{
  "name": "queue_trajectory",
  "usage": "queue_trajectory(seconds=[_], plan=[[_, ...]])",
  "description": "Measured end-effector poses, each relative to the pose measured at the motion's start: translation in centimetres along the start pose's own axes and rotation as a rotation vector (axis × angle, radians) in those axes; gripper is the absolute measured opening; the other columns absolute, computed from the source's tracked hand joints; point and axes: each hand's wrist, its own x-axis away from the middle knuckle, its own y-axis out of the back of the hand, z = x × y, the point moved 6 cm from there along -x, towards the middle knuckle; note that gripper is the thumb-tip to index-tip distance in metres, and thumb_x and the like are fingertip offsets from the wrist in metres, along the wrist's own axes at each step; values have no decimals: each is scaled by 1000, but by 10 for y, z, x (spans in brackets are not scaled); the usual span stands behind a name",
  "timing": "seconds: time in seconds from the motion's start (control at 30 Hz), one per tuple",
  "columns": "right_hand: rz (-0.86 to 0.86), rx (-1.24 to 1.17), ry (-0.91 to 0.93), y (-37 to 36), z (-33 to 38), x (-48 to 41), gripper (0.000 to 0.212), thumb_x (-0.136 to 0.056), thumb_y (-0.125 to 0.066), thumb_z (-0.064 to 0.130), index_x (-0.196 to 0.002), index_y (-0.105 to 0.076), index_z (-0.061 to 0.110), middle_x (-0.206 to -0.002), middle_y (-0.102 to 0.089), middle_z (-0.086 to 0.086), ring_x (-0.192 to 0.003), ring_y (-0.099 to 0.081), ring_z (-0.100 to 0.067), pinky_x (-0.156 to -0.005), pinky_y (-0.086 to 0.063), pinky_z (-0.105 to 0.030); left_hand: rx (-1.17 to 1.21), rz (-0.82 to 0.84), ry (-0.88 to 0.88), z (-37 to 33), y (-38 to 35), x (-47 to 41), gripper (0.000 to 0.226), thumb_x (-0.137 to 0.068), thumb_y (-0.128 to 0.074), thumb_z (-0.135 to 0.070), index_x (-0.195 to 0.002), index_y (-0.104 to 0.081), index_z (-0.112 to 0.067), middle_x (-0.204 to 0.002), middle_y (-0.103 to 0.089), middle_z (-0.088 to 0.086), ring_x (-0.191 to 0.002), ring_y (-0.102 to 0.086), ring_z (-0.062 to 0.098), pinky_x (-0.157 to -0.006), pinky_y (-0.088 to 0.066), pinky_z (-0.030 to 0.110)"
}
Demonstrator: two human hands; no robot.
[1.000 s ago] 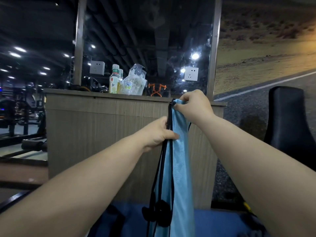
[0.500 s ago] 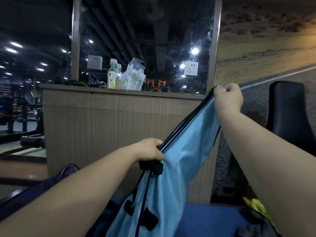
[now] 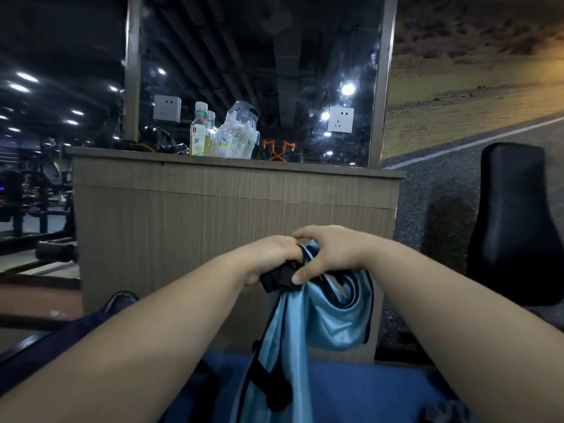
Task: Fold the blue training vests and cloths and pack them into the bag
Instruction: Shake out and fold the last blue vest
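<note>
Left of centre, your left hand curls round the black-trimmed top of the shiny light-blue training vest; touching it, your right hand pinches the same gathered edge. The vest hangs straight down from both hands, long axis vertical, a loop sagging lower right. Half a second ago your hands were well apart, the right one raised.

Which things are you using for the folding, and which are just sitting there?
For the job: blue vest, left hand and right hand, both gripping it.
Just lying about: drink bottle, crumpled clear plastic, black seat, wooden counter.
</note>
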Motion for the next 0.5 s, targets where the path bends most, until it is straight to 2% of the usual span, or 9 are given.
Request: queue_trajectory(seconds=[0.03, 0.1, 0.17, 0.23, 0.27, 0.33, 0.37, 0.43, 0.5], plan=[[-6, 12, -10, -3, -1, -3, 80, -70, -81, 40, -140, -44, 34, -124, -55, 7, -111, -55, -14, -90, -45, -29, 6, 1, 2, 1, 0, 0, 29, -63, -60, -12, -91, -64, -5, -84, -64, 16, -80, -61, 28, -77, -49, 43], [-21, 46, -24, -5, -2, -6, 65, -77, -74, 30, -136, -49, 30, -120, -58, 2, -107, -57, -16, -89, -48, -30, 58, 17, -6, 7, 1, -1, 17, -70, -62, -9, -87, -63, -8, -80, -63, 12, -73, -61, 22, -71, -49, 34], [-49, 44, -52, -2, -6, -8, 42, -82, -67, 27, -123, -60, 26, -108, -62, 0, -96, -61, -17, -81, -50, -29, 125, 45, -17, 15, 4, -2, 10, -79, -66, -13, -88, -63, -12, -87, -64, 11, -76, -61, 20, -72, -49, 32], [-100, -6, -70, 1, -12, -11, 19, -85, -62, 25, -104, -63, 23, -92, -64, 1, -82, -62, -16, -69, -49, -27, 201, 41, -8, 22, 7, -3, 31, -74, -77, -33, -96, -66, -16, -97, -67, 10, -89, -63, 23, -85, -49, 37], [-126, -30, -77, 3, -14, -13, 12, -86, -61, 25, -98, -62, 22, -86, -62, 3, -78, -62, -15, -66, -49, -26, 247, 32, -6, 23, 6, -2, 37, -76, -74, -45, -100, -68, -17, -99, -70, 8, -90, -65, 22, -88, -50, 38], [-183, -52, -93, 7, -19, -15, 10, -86, -61, 28, -93, -61, 21, -83, -61, 5, -77, -63, -14, -66, -52, -29, 315, 59, -30, 25, 2, 1, 46, -81, -59, -59, -102, -67, -19, -96, -72, 4, -83, -69, 16, -78, -56, 33], [-216, -61, -104, 9, -21, -15, 12, -85, -62, 30, -92, -63, 20, -84, -64, 4, -78, -64, -15, -68, -55, -31, 335, 103, -51, 28, -1, 2, 53, -76, -62, -63, -106, -66, -19, -100, -72, 4, -87, -70, 15, -78, -56, 34], [-277, -90, -130, 13, -24, -14, 14, -81, -63, 33, -86, -65, 20, -82, -67, 1, -77, -66, -18, -71, -57, -36, 348, 212, -95, 34, -10, 2, 83, -59, -83, -59, -125, -55, -17, -120, -67, 9, -110, -65, 23, -93, -54, 44], [-326, -104, -144, 16, -25, -12, 22, -77, -67, 40, -75, -62, 19, -72, -65, 1, -70, -65, -19, -63, -53, -34, 310, 234, -79, 41, -16, 1, 100, -50, -94, -38, -134, -42, -20, -131, -59, 11, -120, -58, 27, -101, -48, 45]])
